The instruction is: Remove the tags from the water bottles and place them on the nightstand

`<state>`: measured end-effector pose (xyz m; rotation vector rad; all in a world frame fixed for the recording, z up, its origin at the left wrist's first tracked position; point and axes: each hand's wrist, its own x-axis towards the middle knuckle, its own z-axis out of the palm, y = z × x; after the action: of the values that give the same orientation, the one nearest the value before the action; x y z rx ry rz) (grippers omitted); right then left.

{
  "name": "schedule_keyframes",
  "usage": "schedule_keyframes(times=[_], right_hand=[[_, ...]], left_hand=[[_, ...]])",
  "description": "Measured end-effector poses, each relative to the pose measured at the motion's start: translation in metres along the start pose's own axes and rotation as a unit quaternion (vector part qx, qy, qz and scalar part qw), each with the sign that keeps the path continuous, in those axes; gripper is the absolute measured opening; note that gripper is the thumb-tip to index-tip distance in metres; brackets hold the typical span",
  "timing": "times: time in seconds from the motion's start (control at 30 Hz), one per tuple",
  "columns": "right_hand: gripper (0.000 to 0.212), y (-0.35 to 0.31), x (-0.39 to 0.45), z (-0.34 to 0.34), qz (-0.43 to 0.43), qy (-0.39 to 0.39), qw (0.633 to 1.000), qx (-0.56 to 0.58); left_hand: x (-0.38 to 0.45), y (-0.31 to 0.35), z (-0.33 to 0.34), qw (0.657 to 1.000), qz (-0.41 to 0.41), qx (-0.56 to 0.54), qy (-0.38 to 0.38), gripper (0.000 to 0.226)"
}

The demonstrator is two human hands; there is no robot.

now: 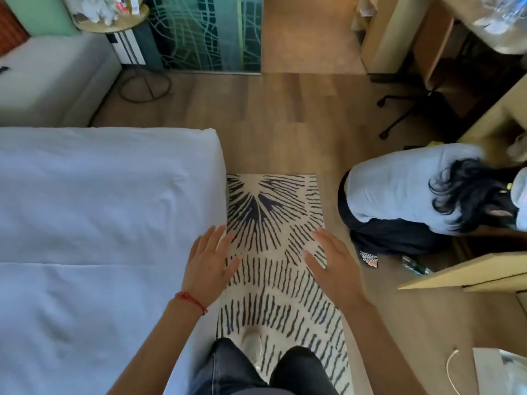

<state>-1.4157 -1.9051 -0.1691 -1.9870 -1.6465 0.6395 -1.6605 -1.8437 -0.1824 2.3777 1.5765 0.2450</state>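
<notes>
My left hand (209, 262) and my right hand (332, 263) are held out in front of me, palms down, fingers apart and empty, above a striped black-and-cream rug (273, 212). A plastic water bottle (415, 266) lies on the wooden floor to the right, near a crouching person's foot and well clear of both hands. Blurred clear bottles (504, 15) stand on a desk at the top right. No tag can be made out on any of them. A small round table (114, 22) with clutter stands at the top left.
A white bed (99, 209) fills the left side. A person (405, 192) in a light shirt crouches at the right beside an open wooden cabinet door (470, 273). An office chair base (407, 109) is under the desk. A paper bag (499, 369) sits at bottom right.
</notes>
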Motion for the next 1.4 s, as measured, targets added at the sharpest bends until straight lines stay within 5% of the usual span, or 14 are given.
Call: schedule_keyframes(times=[0.27,0.67,0.97,1.4], right_hand=[[0.050,0.015,0.164,-0.020,0.010,-0.001,1.000,-0.006],[0.052,0.049,0.437,-0.088,0.009,0.000,1.000,-0.020],[0.053,0.056,0.632,-0.083,0.015,0.000,0.999,-0.046],[0.050,0.039,0.893,-0.097,0.070,0.033,0.996,-0.040]], left_hand=[[0.171,-0.018,-0.001,1.000,-0.016,-0.020,0.009,0.061],[0.445,-0.013,-0.018,0.999,-0.018,-0.026,0.031,0.077],[0.644,-0.060,-0.020,0.999,0.000,-0.011,0.033,0.055],[0.924,-0.106,-0.051,0.997,0.069,0.033,-0.017,0.054]])
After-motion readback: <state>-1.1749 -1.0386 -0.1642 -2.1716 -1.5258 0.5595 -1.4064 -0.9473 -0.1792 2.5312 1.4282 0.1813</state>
